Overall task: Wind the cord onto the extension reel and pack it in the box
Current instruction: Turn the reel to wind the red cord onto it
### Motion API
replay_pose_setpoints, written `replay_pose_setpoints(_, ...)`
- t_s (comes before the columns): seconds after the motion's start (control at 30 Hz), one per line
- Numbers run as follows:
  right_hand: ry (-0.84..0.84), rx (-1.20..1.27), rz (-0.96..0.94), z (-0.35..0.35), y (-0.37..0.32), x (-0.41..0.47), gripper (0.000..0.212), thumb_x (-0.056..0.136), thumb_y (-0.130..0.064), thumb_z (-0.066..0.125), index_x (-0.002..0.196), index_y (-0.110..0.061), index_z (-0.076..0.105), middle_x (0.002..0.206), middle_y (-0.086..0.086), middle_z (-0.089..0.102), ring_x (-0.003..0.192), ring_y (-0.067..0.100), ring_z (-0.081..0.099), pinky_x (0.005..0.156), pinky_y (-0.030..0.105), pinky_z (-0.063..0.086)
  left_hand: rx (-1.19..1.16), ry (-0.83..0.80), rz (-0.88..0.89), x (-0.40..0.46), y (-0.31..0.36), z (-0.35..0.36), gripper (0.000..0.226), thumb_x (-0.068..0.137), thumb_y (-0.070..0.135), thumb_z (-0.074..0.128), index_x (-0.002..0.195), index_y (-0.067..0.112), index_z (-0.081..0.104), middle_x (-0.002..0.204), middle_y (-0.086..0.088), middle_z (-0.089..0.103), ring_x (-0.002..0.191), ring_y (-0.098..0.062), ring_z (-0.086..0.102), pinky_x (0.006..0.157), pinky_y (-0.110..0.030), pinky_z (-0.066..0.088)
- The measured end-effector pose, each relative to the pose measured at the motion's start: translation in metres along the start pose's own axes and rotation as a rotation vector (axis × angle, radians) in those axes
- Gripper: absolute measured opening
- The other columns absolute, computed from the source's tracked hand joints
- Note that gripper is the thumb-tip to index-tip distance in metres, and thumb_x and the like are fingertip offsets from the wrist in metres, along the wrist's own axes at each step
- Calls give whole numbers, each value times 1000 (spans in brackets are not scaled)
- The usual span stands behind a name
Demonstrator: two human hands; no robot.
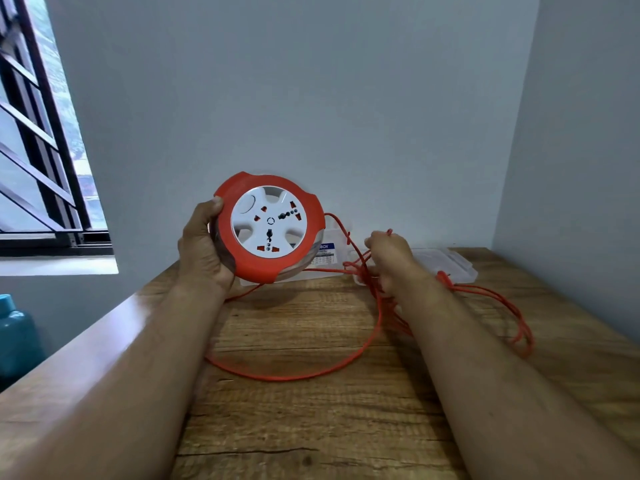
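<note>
My left hand [204, 247] grips the round extension reel [270, 226] by its left rim and holds it tilted above the wooden table [311, 410]; its white socket face points toward me inside a red ring. The red cord [287, 375] runs from the reel in a wide loop over the table and up to my right hand [388, 261], which holds several strands of it in curled fingers. More cord loops [516, 327] hang down to the right of my right forearm. A clear plastic box [446, 265] lies behind my right hand by the wall.
A labelled clear piece [323, 258], box or lid, sits behind the reel, mostly hidden. Walls close off the table at the back and right. A barred window [41, 150] is on the left, with a teal bottle [17, 337] below the table's left edge.
</note>
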State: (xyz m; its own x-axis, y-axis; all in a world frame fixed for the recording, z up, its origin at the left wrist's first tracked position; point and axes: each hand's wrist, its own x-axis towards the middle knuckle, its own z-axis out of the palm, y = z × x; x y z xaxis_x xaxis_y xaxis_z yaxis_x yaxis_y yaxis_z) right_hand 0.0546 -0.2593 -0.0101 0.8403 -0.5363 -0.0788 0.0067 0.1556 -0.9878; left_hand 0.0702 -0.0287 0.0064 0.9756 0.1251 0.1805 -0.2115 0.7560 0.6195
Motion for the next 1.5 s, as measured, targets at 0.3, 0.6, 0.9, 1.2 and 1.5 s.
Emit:
replay_pose_setpoints(0.3,-160,58,-765,-13,-13,0,61,77,21,42,90,-29,73,100,-10,75,110,5,64,92,26,48,-19,109,31,4,-1,-1,50,92,10,69,137,-10,61,142,-29,64,110,-40,67,107,-58,53)
replay_pose_setpoints(0.6,-814,-631,-568,2,-11,-36,37,81,11,61,91,-18,79,91,-4,77,99,15,69,94,30,52,-19,237,123,9,3,-6,10,83,6,79,89,5,72,106,-19,77,66,-23,74,57,-31,61)
replay_pose_setpoints(0.9,-313,-1404,-720,15,8,-36,24,79,-33,75,100,-21,77,98,-2,72,91,16,63,86,36,55,-73,84,100,0,5,9,48,95,10,66,137,-10,61,142,-28,64,128,-46,64,109,-58,52)
replay_pose_setpoints(1.2,-26,-971,-1116,20,-3,-46,26,72,-21,51,83,-14,73,77,0,70,65,19,58,67,33,55,-26,75,83,2,-2,8,37,93,11,68,126,-6,67,141,-31,64,106,-39,67,106,-54,55)
replay_pose_setpoints(1.5,-161,-1192,-1314,42,15,-46,61,79,-34,74,131,-41,43,136,10,44,79,24,64,55,30,51,158,-25,26,9,-11,-5,14,88,8,73,100,1,74,110,-24,76,89,-37,75,83,-51,64)
